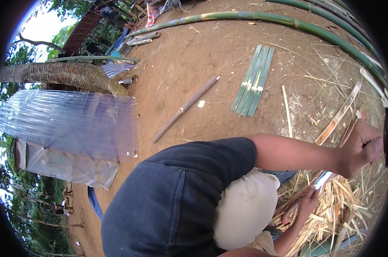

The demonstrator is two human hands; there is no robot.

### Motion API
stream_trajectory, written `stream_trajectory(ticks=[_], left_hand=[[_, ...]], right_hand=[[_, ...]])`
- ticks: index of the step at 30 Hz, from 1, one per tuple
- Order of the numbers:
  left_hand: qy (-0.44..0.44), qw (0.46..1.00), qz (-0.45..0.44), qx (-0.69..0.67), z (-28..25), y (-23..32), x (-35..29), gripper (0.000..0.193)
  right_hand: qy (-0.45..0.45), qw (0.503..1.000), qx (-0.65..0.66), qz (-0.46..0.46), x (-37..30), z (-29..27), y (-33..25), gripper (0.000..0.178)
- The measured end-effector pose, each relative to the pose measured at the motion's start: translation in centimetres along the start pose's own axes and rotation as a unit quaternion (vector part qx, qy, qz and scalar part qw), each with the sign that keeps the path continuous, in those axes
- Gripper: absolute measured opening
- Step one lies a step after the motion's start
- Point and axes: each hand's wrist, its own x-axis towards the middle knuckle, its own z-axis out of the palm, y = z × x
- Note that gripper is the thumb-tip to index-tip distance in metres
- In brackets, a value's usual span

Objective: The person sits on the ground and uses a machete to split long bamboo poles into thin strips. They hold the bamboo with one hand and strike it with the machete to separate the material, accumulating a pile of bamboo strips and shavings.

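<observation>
My left arm, in a dark sleeve, reaches across to the right side. At its end my left hand (360, 150) is closed on a narrow bamboo strip (358, 115); a short pale end shows above the fist and most of it is hidden. Lower down, my right hand (308, 199) wraps round the handle of a knife (322, 180). Its shiny blade points up toward the left hand and wrist, above a heap of pale bamboo shavings (333, 205). My light trouser knee (245, 205) shows between the two arms.
Several green bamboo slats (253, 81) lie side by side on the dirt. Nearby rests a brown pole (185, 107). A split bamboo piece (339, 112) lies beyond my left hand. Long green bamboo poles (254, 16) curve along the far side; clear corrugated sheeting (69, 120) stands left.
</observation>
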Motion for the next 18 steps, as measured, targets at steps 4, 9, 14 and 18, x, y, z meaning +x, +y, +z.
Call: stream_trajectory(ticks=[4, 9, 14, 18], left_hand=[[0.042, 0.998, 0.038, 0.015, 1.0, -1.4, 1.4, 0.048], [0.059, 0.997, 0.037, 0.041, 1.1, -1.4, 2.3, 0.042], [0.079, 0.995, 0.023, 0.063, 0.0, -1.5, 2.7, 0.035], [0.078, 0.993, -0.002, 0.086, 0.1, -2.4, 4.0, 0.03]], right_hand=[[0.073, 0.985, -0.126, -0.096, -3.9, 2.0, -0.2, 0.033], [0.115, 0.939, -0.32, -0.05, -4.0, 1.5, -1.8, 0.047], [0.144, 0.939, -0.302, -0.076, -4.1, 3.0, 1.1, 0.063], [0.134, 0.953, -0.236, -0.136, -4.0, 2.9, 2.0, 0.059]])
